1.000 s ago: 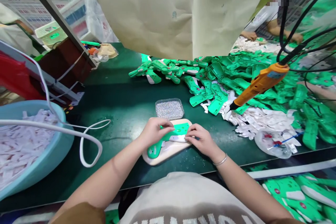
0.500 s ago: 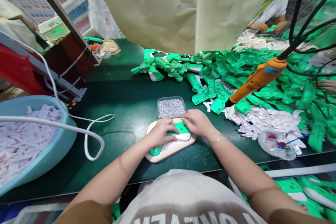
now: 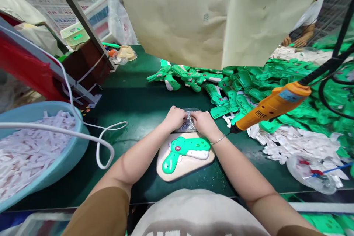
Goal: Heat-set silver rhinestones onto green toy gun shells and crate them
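A head-worn camera looks forward and down.

We see the toy (image 3: 193,144) clearly under bright light, a dark shadow band across the far bench (image 3: 138,99), and wide-lens stretch at the left basin (image 3: 72,151).

One board (image 3: 184,171), one screwdriver (image 3: 272,107), one basin (image 3: 78,142)

The left hand (image 3: 176,117) and right hand (image 3: 203,122) dip into a tray (image 3: 186,131) of small silvery pieces (image 3: 189,124), perhaps screws.
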A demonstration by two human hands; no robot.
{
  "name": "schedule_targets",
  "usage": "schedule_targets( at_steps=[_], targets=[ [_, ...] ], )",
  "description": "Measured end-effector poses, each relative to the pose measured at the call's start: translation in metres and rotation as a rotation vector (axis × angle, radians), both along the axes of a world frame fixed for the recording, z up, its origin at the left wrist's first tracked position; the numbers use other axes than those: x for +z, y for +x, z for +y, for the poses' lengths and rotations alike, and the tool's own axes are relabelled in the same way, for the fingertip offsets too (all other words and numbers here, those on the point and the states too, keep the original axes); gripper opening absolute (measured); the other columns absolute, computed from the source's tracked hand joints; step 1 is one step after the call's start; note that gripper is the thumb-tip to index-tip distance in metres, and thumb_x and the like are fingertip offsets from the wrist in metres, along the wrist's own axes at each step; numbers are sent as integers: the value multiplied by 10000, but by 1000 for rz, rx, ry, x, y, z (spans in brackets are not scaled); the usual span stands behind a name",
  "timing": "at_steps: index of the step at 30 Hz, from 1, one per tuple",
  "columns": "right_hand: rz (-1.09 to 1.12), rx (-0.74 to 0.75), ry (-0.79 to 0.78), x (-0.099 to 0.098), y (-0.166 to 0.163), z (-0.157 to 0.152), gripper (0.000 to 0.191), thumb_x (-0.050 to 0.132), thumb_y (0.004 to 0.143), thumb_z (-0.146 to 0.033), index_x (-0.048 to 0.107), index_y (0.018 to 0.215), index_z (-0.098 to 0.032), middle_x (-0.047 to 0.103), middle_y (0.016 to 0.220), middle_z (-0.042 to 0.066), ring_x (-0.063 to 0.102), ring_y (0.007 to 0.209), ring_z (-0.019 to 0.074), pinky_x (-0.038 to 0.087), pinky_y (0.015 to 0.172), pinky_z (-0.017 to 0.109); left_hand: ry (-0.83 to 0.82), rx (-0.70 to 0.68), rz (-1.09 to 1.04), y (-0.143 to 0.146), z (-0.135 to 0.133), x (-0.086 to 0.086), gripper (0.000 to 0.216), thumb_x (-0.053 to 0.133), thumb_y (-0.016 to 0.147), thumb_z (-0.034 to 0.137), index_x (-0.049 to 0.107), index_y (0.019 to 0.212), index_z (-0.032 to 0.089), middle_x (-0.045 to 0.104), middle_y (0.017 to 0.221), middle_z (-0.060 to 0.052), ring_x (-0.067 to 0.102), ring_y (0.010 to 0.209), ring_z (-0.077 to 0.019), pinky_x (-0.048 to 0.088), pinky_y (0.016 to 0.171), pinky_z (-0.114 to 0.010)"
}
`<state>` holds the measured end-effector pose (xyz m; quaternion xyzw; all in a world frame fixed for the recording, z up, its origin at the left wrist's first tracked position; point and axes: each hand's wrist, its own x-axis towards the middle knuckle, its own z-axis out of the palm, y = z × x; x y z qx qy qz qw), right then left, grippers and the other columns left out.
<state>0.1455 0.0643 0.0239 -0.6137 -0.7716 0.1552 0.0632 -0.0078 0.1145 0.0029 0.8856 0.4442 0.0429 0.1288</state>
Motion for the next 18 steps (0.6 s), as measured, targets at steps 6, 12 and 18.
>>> schedule_targets(
  at_steps=[6, 12, 18],
  targets=[
    [486, 214, 62, -11, -11, -32, 202, 603, 916, -183, 795, 952, -232, 798, 934, 48, 726, 885, 216, 532, 842, 334, 20, 30, -128, -9, -5, -3, 224, 585, 886, 145, 800, 869, 206, 794, 933, -84, 714, 962, -253, 448, 871, -382],
    [374, 486, 201, -17, -32, -57, 120, 646, 880, -146, 752, 867, -202, 729, 952, 76, 642, 891, 218, 483, 845, 382, 57, 113, -291, -19, -10, 4, 266, 567, 910, 108, 794, 1007, 208, 796, 1043, -58, 728, 978, -205, 522, 889, -316],
    [643, 330, 82, -14, -29, -56, 200, 581, 839, -58, 722, 850, -199, 729, 841, 29, 660, 796, 164, 509, 766, 293, -75, 244, -700, -65, -70, 16, 153, 691, 831, 165, 802, 931, 195, 792, 893, -43, 722, 856, -195, 562, 796, -286]
  ],
)
